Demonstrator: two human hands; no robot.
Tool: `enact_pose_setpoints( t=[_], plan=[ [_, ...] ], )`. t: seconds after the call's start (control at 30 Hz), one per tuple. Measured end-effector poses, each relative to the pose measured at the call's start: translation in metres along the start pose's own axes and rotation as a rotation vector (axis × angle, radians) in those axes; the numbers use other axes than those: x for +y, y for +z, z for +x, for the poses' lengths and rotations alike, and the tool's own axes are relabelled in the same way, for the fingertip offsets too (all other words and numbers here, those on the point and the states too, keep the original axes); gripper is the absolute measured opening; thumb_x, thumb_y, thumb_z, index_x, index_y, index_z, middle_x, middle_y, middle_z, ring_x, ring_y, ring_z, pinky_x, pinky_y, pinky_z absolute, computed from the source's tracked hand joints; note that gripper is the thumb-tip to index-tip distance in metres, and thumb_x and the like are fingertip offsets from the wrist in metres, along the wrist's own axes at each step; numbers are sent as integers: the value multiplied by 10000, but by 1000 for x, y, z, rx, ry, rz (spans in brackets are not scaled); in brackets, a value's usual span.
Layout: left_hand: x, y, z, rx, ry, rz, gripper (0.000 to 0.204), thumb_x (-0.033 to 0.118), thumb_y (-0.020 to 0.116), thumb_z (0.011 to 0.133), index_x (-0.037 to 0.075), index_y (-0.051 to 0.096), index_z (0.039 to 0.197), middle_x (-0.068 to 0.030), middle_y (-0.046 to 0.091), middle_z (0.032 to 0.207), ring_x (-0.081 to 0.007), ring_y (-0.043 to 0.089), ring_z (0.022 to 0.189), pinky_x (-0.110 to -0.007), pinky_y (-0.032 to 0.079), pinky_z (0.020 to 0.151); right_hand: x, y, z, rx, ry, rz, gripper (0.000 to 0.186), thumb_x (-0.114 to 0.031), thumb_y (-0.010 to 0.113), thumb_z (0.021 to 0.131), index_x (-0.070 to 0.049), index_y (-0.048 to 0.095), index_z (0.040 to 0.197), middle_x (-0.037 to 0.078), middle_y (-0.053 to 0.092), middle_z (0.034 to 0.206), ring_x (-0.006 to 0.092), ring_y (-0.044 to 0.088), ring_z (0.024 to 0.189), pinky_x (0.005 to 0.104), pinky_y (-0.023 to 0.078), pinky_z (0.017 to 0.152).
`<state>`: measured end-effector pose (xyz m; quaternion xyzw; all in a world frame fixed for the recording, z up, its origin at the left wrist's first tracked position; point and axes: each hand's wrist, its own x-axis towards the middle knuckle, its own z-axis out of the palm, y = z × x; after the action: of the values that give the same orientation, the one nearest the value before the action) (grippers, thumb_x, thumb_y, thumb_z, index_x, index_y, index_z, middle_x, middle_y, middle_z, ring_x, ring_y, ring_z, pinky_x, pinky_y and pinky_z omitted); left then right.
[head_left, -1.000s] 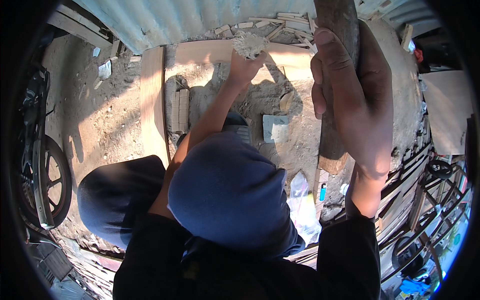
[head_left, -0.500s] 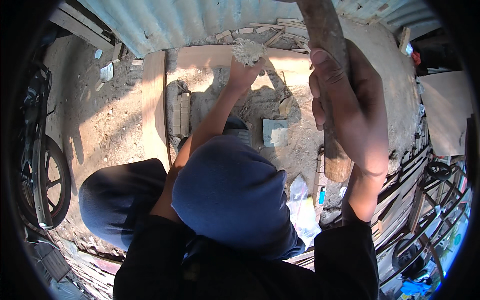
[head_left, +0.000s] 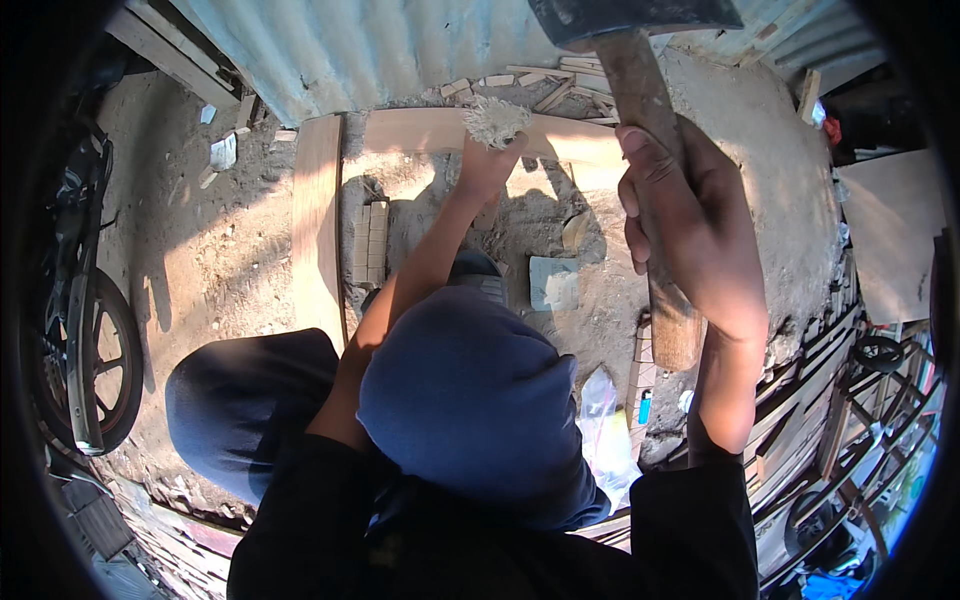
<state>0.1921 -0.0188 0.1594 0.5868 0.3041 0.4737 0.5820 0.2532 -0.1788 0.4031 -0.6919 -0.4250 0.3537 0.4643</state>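
My right hand is wrapped round the wooden handle of an axe, raised on the right side. Its dark metal head is at the top edge, partly cut off by the frame. Farther off and lower, my left hand is closed round a wooden handle whose top end is frayed into pale splinters. What lies below that fist is mostly hidden. Behind the left hand a long pale board lies across the ground, and another board runs toward me on the left.
Small stacked wooden blocks lie left of my left arm. A pale flat square, a clear plastic bag and a blue lighter are on the dirt. A corrugated metal wall stands ahead; a motorcycle wheel is at left.
The axe has come slightly down in view, so its metal head now shows. My left hand still grips the frayed handle in nearly the same place. The view has shifted a little.
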Motion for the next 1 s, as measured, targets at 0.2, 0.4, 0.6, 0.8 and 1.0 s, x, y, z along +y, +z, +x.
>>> enact_pose_setpoints(
  t=[0.2, 0.4, 0.6, 0.8, 1.0],
  plan=[
    [1, 9, -12, -38, -87, -16, 288, 35, 670, 773, -9, 577, 1042, -89, 621, 1002, -166, 588, 930, -319, 469, 817, 7, 15, 14, 275, -480, -30, 200, -177, 557, 918, 3, 488, 868, 36, 500, 555, 92, 458, 457, 277, 370, 420],
    [-9, 8, 1, -32, 51, -39, 332, 48, 688, 776, -6, 556, 1076, -97, 612, 1029, -171, 581, 956, -329, 468, 839, 42, 4, 8, -137, -68, -577, 247, -168, 548, 893, 71, 493, 918, 276, 592, 714, 416, 605, 671, 429, 440, 583],
    [-5, 7, -9, -58, -104, -12, 329, 53, 673, 786, -4, 544, 1083, -100, 605, 1040, -176, 569, 983, -330, 462, 849, 5, -3, -6, -6, -126, -220, 304, -292, 547, 933, 10, 541, 962, -7, 468, 602, 55, 416, 436, 221, 328, 402],
    [-4, 5, -13, -12, -80, -62, 287, 27, 674, 758, -9, 573, 1024, -99, 629, 986, -178, 603, 915, -337, 483, 791, 17, 25, 15, 254, -467, -119, 239, -240, 533, 944, -2, 533, 953, 10, 473, 563, 70, 427, 423, 228, 336, 404],
    [-45, -24, 2, -113, 315, 333, 362, 92, 719, 708, -6, 597, 1035, -109, 659, 923, -200, 635, 868, -344, 492, 763, 69, 3, 11, -248, -114, -444, 213, -195, 539, 929, -1, 507, 848, 45, 480, 561, 119, 513, 487, 291, 428, 455]
  ],
)
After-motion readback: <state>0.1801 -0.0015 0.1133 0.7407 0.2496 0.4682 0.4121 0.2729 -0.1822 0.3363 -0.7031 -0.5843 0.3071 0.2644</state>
